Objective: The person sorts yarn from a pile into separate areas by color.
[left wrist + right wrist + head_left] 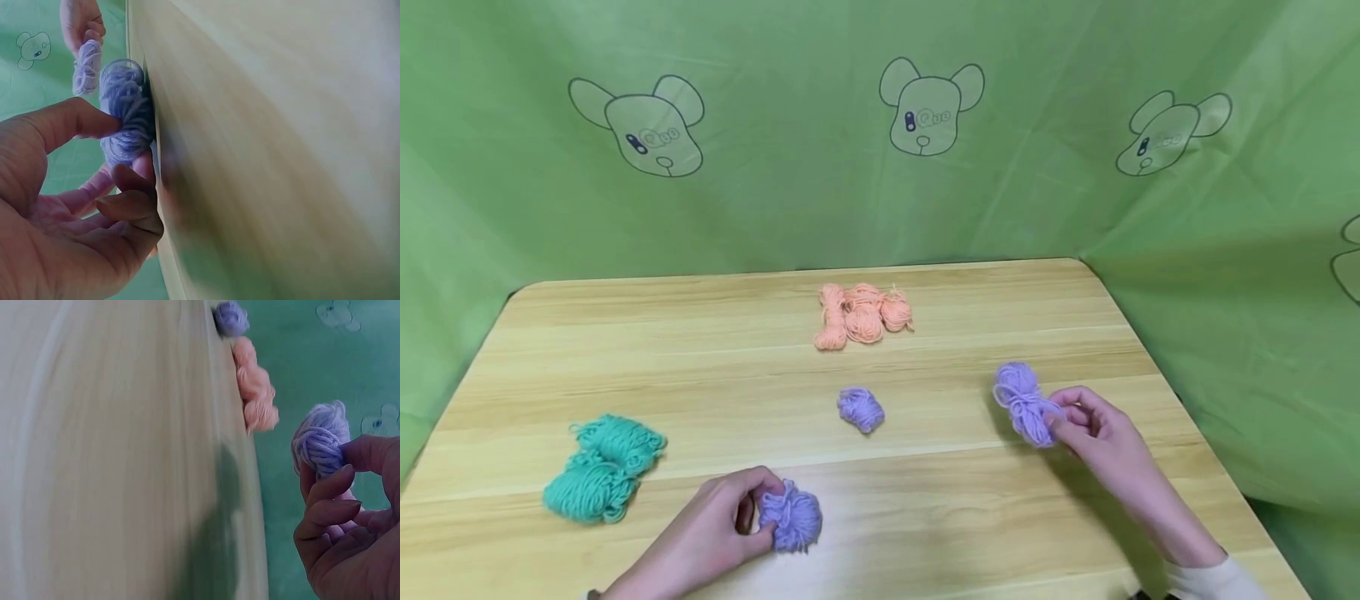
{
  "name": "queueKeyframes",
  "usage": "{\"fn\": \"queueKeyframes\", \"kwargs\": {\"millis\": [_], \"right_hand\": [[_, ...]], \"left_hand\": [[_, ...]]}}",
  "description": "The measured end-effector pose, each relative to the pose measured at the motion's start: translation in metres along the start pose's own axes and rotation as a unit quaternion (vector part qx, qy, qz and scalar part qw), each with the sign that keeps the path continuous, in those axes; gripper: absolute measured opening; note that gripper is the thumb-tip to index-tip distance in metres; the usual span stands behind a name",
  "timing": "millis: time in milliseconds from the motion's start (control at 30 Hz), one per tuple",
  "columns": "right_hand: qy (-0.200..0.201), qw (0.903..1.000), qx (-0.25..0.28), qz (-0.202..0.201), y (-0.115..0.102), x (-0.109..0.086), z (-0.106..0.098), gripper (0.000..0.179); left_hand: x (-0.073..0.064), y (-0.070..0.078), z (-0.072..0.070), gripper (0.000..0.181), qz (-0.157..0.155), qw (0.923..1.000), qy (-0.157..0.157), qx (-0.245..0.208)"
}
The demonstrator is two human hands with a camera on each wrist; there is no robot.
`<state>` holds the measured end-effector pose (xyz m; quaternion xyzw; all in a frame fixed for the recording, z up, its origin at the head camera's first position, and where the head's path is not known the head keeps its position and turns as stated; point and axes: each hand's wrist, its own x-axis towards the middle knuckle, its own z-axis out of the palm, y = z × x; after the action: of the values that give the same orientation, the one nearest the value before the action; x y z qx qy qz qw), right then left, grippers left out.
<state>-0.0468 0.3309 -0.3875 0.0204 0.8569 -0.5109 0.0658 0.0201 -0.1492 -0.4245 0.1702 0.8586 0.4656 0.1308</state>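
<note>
My left hand (pixel 718 521) pinches a bundle of purple yarn (pixel 795 518) low at the table's front, thumb on one side and fingers on the other; the left wrist view shows this yarn (pixel 125 112) right at the tabletop. On the right, my right hand (pixel 1108 442) holds a longer purple yarn skein (pixel 1026 404) by its near end, raised over the table with a shadow below it. In the right wrist view the skein (pixel 322 440) sits between thumb and fingertips. A smaller purple yarn ball (pixel 861 409) lies on the table between the two hands.
Several peach yarn bundles (pixel 863 315) lie together near the back of the wooden table (pixel 700 367). Left of my left hand sit two teal yarn bundles (pixel 606 467), side by side. Green cloth (pixel 805 183) with printed mouse heads hangs behind and beside the table.
</note>
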Motion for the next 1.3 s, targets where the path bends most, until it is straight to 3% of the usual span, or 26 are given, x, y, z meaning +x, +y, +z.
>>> {"fn": "queueKeyframes", "kwargs": {"millis": [433,700,1000,1300], "right_hand": [[0.045,0.9972,-0.003,0.059,0.038,0.013,-0.037,0.009],[0.037,0.9947,-0.017,0.095,0.053,0.018,-0.049,0.009],[0.027,0.9928,-0.046,0.108,0.060,0.023,-0.060,0.020],[0.021,0.9920,-0.083,0.092,0.064,0.026,-0.061,0.029]], "left_hand": [[0.009,0.008,0.002,0.036,-0.016,0.9994,0.027,-0.014],[0.022,0.020,0.007,0.034,-0.017,0.9975,0.064,-0.024],[0.047,0.036,0.019,0.033,0.005,0.9944,0.085,-0.063],[0.084,0.062,0.047,0.031,0.041,0.9941,0.057,-0.082]]}}
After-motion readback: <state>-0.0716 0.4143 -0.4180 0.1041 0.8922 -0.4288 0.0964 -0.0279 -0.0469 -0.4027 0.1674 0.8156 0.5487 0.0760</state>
